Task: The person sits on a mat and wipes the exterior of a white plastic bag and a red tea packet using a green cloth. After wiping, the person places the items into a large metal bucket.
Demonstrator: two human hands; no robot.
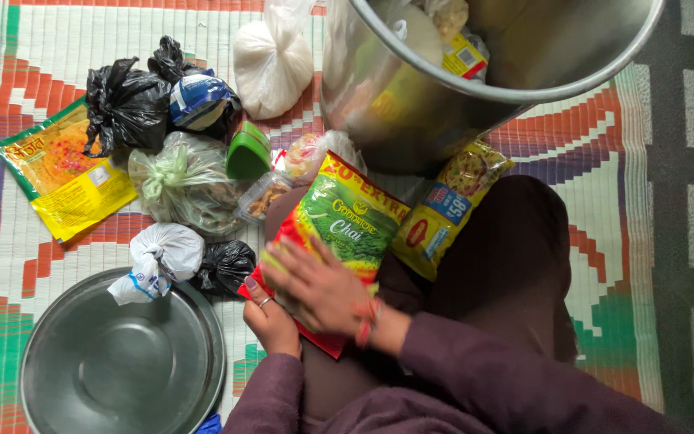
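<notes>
Leftmost, a steel plate (122, 366) lies on the woven mat (10, 241), with tied white (158, 257) and black bags (225, 265) at its rim. Further right, the left hand (271, 321) cups the near edge of a red-and-green tea packet (335, 233) on the person's lap, while the right hand (323, 289) presses flat on it, fingers spread. The packet looks soft, light and slick; its edges seem the surest hold. Beyond stands a big steel pot (411, 104).

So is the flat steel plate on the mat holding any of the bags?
No, the steel plate is bare; the white knotted bag only overlaps its rim.
</notes>
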